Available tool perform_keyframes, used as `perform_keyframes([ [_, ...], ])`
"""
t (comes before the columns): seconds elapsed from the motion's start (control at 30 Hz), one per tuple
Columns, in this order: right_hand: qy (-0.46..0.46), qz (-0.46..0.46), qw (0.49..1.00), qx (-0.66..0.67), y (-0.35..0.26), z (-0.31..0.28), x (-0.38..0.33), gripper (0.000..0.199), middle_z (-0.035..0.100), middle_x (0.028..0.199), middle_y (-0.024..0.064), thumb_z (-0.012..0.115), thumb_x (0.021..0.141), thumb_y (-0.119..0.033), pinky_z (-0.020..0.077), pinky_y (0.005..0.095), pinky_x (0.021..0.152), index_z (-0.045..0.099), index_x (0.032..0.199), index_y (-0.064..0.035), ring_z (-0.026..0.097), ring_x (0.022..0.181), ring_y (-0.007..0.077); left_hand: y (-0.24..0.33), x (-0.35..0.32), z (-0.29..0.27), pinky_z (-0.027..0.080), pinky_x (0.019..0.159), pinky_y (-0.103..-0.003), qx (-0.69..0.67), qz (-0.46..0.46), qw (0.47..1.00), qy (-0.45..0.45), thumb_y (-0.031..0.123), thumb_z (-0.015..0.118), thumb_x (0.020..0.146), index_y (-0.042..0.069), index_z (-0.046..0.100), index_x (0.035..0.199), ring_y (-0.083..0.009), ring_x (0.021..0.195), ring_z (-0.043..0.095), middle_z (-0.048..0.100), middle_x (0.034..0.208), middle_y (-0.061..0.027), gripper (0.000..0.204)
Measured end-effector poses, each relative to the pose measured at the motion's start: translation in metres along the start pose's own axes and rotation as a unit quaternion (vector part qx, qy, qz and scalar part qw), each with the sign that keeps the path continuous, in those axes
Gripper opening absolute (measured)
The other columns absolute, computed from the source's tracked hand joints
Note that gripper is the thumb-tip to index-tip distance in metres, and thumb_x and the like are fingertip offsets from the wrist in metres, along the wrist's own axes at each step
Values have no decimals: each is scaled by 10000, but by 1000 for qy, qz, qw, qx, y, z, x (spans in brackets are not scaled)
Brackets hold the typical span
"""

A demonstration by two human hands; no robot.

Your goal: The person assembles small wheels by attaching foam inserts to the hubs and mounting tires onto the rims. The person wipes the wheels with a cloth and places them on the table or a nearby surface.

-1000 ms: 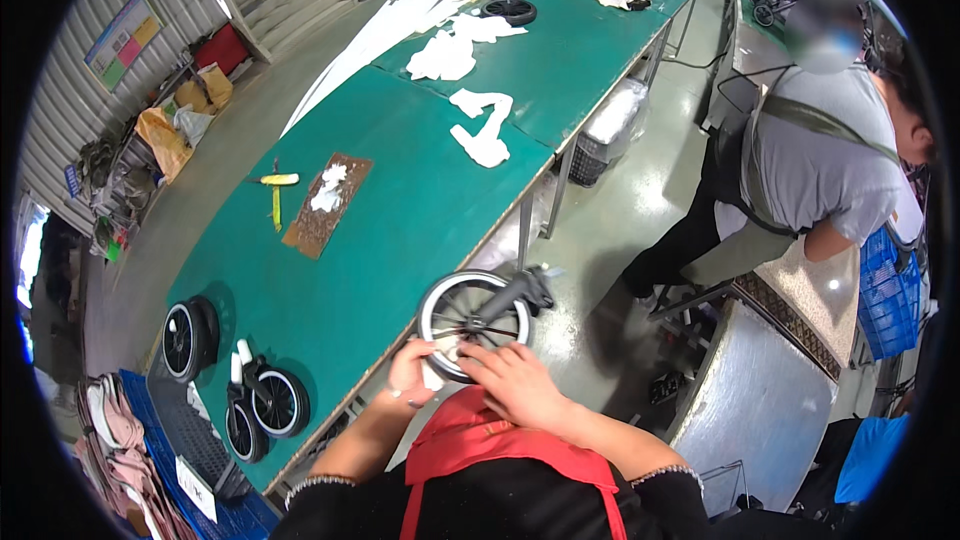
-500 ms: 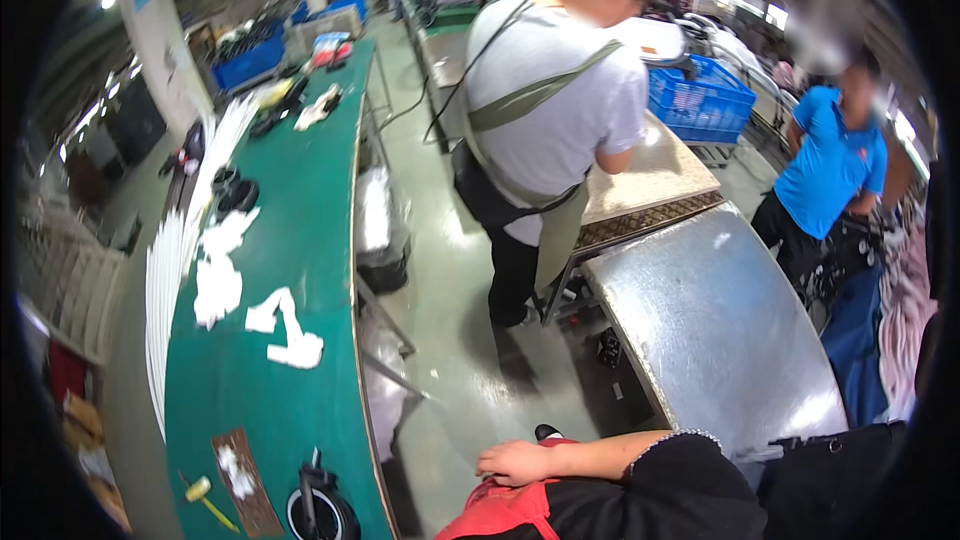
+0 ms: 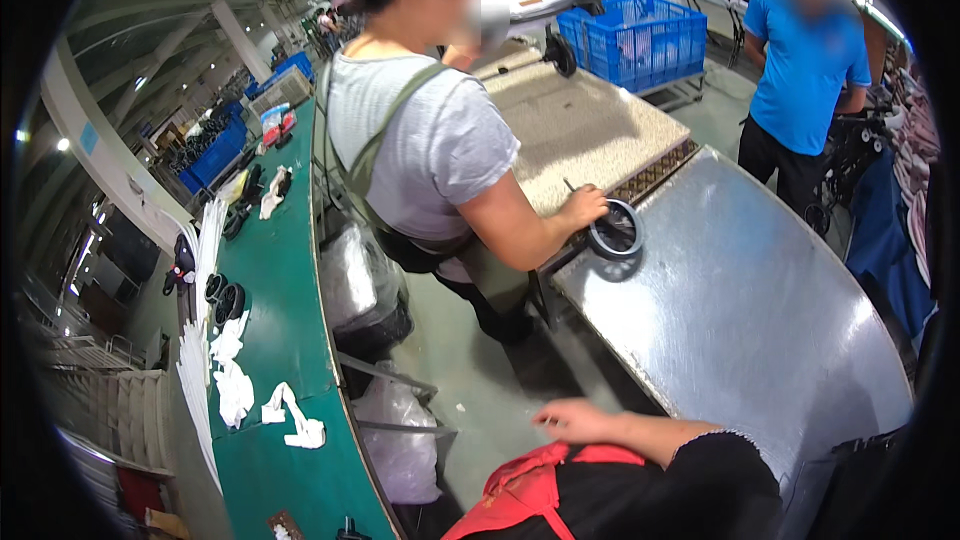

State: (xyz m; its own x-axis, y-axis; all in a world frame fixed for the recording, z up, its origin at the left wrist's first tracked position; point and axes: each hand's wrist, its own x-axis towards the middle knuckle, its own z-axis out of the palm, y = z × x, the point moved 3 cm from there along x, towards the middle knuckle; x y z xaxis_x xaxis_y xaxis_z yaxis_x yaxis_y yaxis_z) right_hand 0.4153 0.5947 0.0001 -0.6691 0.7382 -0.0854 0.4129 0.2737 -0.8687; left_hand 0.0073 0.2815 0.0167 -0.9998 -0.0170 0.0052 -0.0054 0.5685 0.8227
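Observation:
My right hand [image 3: 577, 421] is held low in front of my red apron [image 3: 520, 495], its fingers loosely bent and a little apart, with nothing in them. It hangs between the green table and the metal-topped table [image 3: 740, 290], touching neither. My left hand is out of sight. Across from me, a co-worker's hand [image 3: 584, 206] grips a small wheel [image 3: 637, 242] with a grey rim and dark tyre, at the near left corner of the metal top. Another wheel [image 3: 562, 55] on an axle lies at the far end of the carpet-topped bench [image 3: 570, 120].
On the left, the long green table [image 3: 285, 310] carries white cloth pieces [image 3: 300, 428] and black wheels [image 3: 229, 302]. Plastic-wrapped bundles [image 3: 395, 440] sit beneath its edge. A blue crate [image 3: 640, 45] stands behind the bench. A person in blue [image 3: 810, 70] stands at the right.
The view has shifted. The co-worker has turned toward the metal table and now has a wheel at its corner. My right hand has come slightly away from the red apron.

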Motion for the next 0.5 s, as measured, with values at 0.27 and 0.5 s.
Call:
perform_keyframes([
  [0.27, 458, 108, 862, -191, 75, -165, -77, 182, 645, 928, 115, 672, 766, -62, 493, 414, 768, 647, 945, -77, 618, 896, 315, -2, -25, -15, 455, 978, -350, 122, 40, 990, 50, 130, 581, 905, -30, 541, 1283, -254, 1110, 603, 628, 1230, -143, 412],
  [0.5, 263, 534, 752, -283, 176, -220, -100, 939, 496, 1388, 148, 856, 618, -528, 439, 561, 1007, 468, 1373, -128, 435, 1324, 382, 7, -46, -53, 467, 940, -324, 138, 121, 982, 48, 70, 552, 926, -20, 571, 1260, -223, 1045, 631, 666, 1139, -119, 347],
])
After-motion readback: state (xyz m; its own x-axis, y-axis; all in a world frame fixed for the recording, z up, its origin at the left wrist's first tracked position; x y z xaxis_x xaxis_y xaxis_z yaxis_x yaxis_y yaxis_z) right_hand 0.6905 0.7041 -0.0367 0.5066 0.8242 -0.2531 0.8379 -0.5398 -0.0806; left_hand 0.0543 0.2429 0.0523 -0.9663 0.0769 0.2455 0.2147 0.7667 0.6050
